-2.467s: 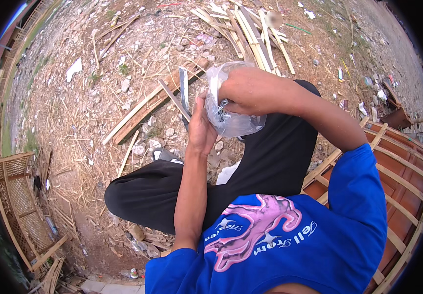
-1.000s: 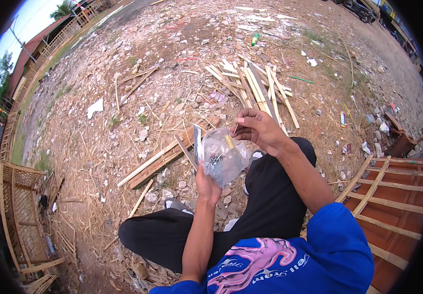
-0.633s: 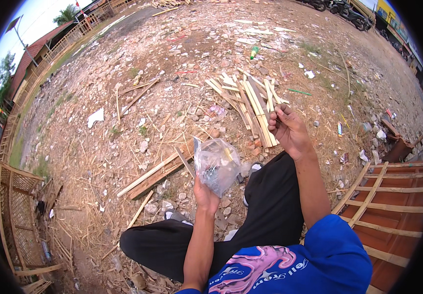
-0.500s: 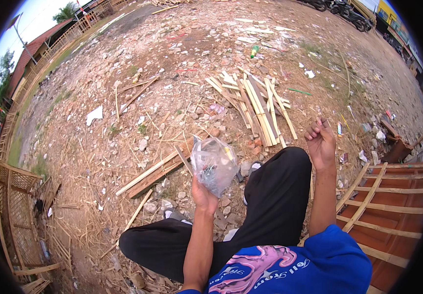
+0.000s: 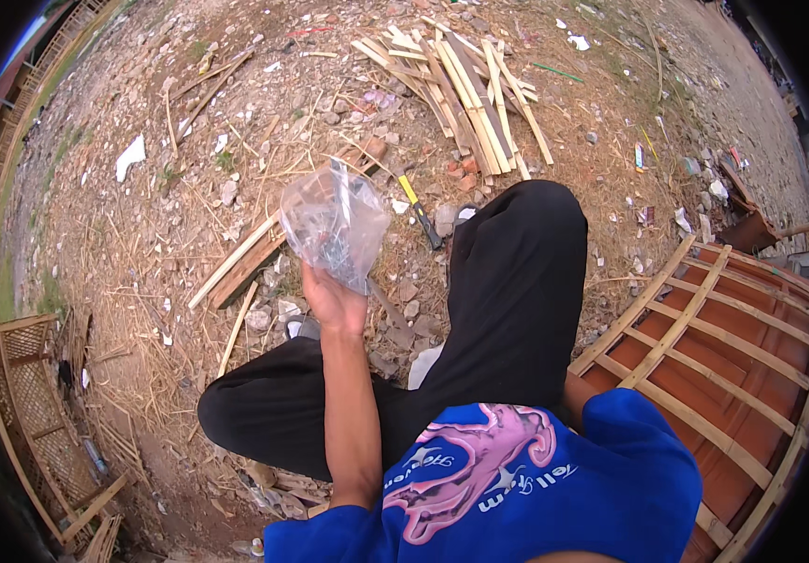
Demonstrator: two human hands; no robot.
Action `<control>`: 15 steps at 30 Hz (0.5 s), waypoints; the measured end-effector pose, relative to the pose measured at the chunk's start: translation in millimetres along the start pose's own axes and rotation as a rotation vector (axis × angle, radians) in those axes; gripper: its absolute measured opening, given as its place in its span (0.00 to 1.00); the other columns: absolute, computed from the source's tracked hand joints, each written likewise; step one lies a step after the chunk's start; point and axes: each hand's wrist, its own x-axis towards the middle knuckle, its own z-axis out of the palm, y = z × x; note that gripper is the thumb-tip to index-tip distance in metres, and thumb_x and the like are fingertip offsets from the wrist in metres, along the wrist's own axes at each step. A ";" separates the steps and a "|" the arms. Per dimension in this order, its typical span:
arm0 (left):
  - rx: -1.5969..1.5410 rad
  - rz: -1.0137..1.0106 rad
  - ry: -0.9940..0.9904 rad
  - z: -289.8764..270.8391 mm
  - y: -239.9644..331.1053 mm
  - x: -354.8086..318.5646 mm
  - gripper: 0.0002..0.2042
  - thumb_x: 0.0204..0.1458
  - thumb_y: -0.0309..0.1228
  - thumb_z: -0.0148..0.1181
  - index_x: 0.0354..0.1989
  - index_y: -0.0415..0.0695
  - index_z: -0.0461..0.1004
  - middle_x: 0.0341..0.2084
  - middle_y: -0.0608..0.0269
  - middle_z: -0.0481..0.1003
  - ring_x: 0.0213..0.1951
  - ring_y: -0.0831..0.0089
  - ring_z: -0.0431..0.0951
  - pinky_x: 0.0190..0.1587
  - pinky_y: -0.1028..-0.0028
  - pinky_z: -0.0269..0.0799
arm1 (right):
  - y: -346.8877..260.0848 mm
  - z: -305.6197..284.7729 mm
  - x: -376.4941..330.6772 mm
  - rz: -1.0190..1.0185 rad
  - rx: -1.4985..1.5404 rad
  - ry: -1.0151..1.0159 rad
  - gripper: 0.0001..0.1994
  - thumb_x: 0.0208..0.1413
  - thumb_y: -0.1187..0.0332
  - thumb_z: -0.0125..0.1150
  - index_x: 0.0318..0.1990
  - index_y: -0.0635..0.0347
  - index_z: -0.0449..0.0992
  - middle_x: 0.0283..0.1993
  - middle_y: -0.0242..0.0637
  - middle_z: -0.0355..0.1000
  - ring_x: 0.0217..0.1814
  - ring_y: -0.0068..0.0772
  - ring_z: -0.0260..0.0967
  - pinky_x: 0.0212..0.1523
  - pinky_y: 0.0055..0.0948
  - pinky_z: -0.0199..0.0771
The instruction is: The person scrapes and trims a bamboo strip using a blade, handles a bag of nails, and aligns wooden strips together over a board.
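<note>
My left hand [image 5: 336,298] is closed around the lower side of a clear plastic bag [image 5: 334,211], palm up, between my knees. In the bag lies a cluster of thin grey metal pieces that look like nails [image 5: 332,251]. A hammer [image 5: 418,209] with a yellow and black handle rests on the ground just right of the bag. Of my right arm only a bit shows beside my right thigh; the hand itself is hidden. Near that side lies a lattice frame of bamboo slats [image 5: 695,324] over a reddish-brown panel [image 5: 733,361].
Ahead lies a pile of split bamboo strips [image 5: 475,98]. Wooden boards [image 5: 245,263] lie beyond my left leg on rubble and straw. A woven bamboo panel [image 5: 24,413] stands at the far left. Scraps and a rusty brown object [image 5: 751,230] lie at the right.
My right hand, raised with bent fingers before, has dropped down out of sight beside my thigh. My view has tilted down; the hammer, earlier mostly behind the bag, now shows.
</note>
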 end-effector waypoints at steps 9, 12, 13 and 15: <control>-0.062 0.122 0.153 -13.1 25.4 23.8 0.19 0.63 0.47 0.45 0.55 0.50 0.68 0.50 0.65 0.73 0.46 0.67 0.74 0.39 0.67 0.70 | -69.3 -93.6 62.5 0.073 -0.227 0.128 0.31 0.50 0.57 0.62 0.59 0.65 0.65 0.50 0.46 0.69 0.54 0.43 0.67 0.53 0.37 0.67; -0.120 0.056 0.184 -13.0 13.3 34.3 0.19 0.62 0.47 0.46 0.53 0.50 0.69 0.49 0.65 0.73 0.47 0.68 0.74 0.40 0.67 0.72 | -87.8 -118.7 66.7 0.114 -0.350 0.148 0.32 0.49 0.56 0.63 0.59 0.65 0.64 0.50 0.47 0.69 0.55 0.43 0.66 0.54 0.38 0.66; -0.143 0.063 0.190 -16.0 13.4 37.0 0.19 0.62 0.47 0.46 0.53 0.49 0.69 0.49 0.65 0.73 0.47 0.67 0.74 0.40 0.66 0.72 | -88.7 -118.8 73.2 0.123 -0.380 0.126 0.33 0.48 0.56 0.64 0.59 0.65 0.64 0.51 0.47 0.69 0.55 0.44 0.66 0.54 0.38 0.66; -0.160 0.070 0.191 -19.5 11.9 43.6 0.21 0.61 0.47 0.47 0.56 0.49 0.68 0.51 0.64 0.72 0.51 0.65 0.72 0.48 0.62 0.71 | -87.2 -117.2 82.8 0.155 -0.435 0.066 0.34 0.47 0.56 0.65 0.59 0.65 0.64 0.51 0.47 0.68 0.56 0.44 0.65 0.55 0.38 0.65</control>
